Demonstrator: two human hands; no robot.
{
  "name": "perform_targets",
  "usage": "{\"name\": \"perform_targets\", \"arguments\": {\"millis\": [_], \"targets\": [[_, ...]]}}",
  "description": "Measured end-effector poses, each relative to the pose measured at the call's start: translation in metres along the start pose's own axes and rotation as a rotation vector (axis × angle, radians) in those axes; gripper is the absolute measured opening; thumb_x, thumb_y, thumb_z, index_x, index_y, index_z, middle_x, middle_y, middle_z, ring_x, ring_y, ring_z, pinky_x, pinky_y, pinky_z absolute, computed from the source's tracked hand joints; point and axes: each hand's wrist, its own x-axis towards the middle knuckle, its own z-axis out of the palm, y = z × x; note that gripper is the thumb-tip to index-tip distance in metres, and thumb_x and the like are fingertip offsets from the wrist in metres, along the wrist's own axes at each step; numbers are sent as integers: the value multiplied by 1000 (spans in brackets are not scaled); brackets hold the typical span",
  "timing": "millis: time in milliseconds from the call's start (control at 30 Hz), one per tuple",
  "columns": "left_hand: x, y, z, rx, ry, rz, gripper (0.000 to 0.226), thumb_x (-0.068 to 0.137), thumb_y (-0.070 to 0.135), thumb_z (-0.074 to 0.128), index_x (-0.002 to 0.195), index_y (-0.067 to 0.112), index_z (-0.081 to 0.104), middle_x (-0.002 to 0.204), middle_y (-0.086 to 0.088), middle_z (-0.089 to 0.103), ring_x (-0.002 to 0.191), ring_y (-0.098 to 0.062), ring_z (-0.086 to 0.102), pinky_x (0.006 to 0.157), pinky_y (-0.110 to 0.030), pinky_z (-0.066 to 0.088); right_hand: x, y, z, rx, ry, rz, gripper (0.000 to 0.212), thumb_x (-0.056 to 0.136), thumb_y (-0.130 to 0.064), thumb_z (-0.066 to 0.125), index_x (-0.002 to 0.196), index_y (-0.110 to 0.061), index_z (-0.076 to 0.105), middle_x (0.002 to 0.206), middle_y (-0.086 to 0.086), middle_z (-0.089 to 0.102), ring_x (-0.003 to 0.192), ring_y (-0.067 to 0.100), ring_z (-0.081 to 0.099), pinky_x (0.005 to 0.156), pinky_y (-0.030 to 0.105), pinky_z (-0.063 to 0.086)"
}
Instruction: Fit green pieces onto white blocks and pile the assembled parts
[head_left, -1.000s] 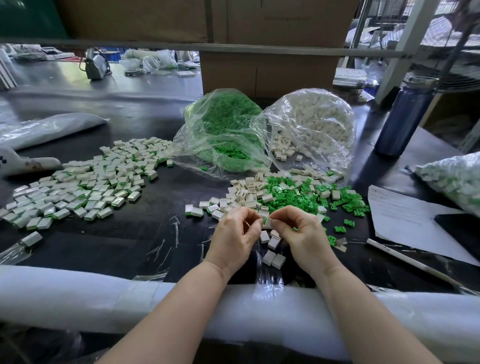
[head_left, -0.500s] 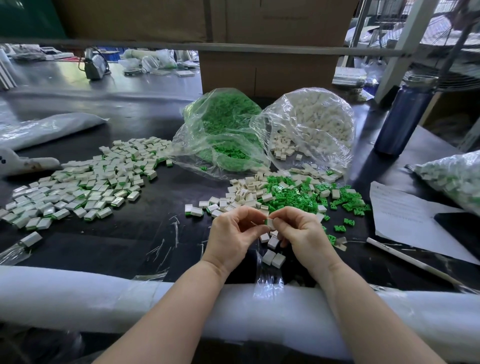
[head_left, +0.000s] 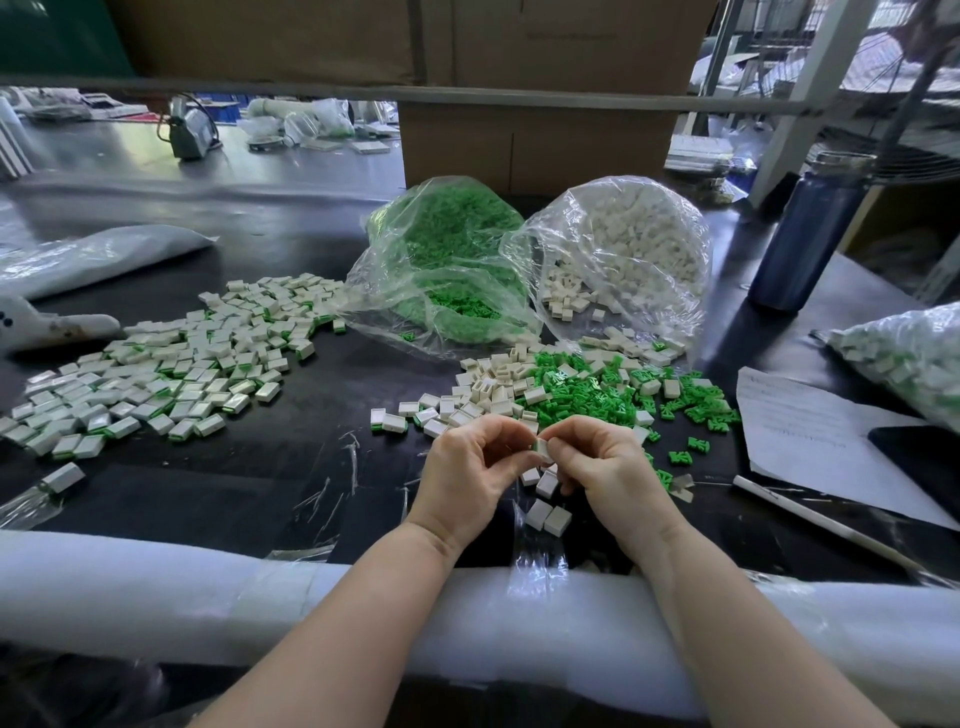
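A white block (head_left: 542, 448) with a green edge, pinched between both hands above loose green pieces (head_left: 592, 395).

No text can be read; the white paper sheet (head_left: 810, 431) at the desk's right edge carries faint lines too blurred to make out.

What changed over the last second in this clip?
Little. Both hands stayed together at the table's near edge; the left hand and right hand now pinch a white block that shows more plainly between the fingertips. The assembled pile, loose parts and bags stayed put.
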Motion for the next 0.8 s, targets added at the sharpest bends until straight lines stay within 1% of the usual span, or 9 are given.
{"name": "perform_targets", "arguments": {"millis": [167, 300, 433, 533, 600, 667, 733, 800], "targets": [[-1, 0, 0, 39, -14, 19, 20, 73, 4, 74, 80, 20, 64, 76, 10, 64, 68, 5, 60, 72, -10, 49, -1, -1, 0, 7, -2, 1, 23, 88, 4, 55, 73, -10, 63, 46, -11, 51, 44, 3, 44, 46, 15, 40], [-1, 0, 1, 123, -30, 52, 15, 76, 6, 72, 89, 7, 66, 78, 11, 61, 72, 1, 59, 74, -10, 49, 0, -1, -1, 4, 0, 5, 22, 88, 4, 55, 73, -10, 63, 47, -11, 53, 45, 3, 45, 47, 15, 41], [-2, 0, 1, 178, -55, 67, 13, 79, 9, 69, 88, 14, 60, 79, 10, 56, 73, -1, 55, 74, -10, 47, -1, -1, -1, 9, -6, 13, 22, 88, 4, 55, 73, -10, 64, 48, -10, 53, 45, 4, 45, 47, 15, 41], [-1, -1, 2, 190, -87, 59, 13, 81, 10, 68, 87, 14, 57, 79, 8, 54, 73, -5, 52, 74, -17, 48, -2, -2, -2, 2, -6, 15, 21, 88, 4, 55, 75, -9, 64, 48, -10, 53, 46, 4, 46, 47, 15, 42], [0, -1, 2, 200, -107, 54, 13, 82, 10, 66, 86, 15, 55, 79, 7, 51, 72, -6, 50, 72, -16, 46, -2, -3, -2, 4, 1, 13, 20, 89, 4, 54, 76, -7, 65, 48, -10, 53, 46, 5, 46, 48, 16, 42], [0, -2, 2, 211, -121, 38, 14, 83, 11, 66, 85, 16, 53, 80, 6, 51, 72, -9, 50, 71, -17, 46, -2, -3, -2, 1, 23, 7, 20, 89, 4, 54, 77, -7, 66, 48, -10, 52, 46, 6, 45, 48, 19, 42], [0, -2, 2, 192, -125, 13, 14, 84, 11, 66, 84, 17, 52, 80, 4, 52, 72, -12, 51, 71, -22, 49, -2, -2, -1, -6, 49, 1, 21, 89, 3, 55, 77, -9, 67, 47, -9, 51, 47, 10, 44, 50, 29, 42], [0, 0, 2, 142, -122, -14, 16, 84, 10, 65, 82, 18, 51, 78, 3, 53, 70, -13, 50, 68, -23, 48, -1, -1, -2, -3, 71, -2, 22, 89, 2, 55, 76, -12, 68, 47, -8, 52, 48, 12, 45, 52, 33, 43]]}}
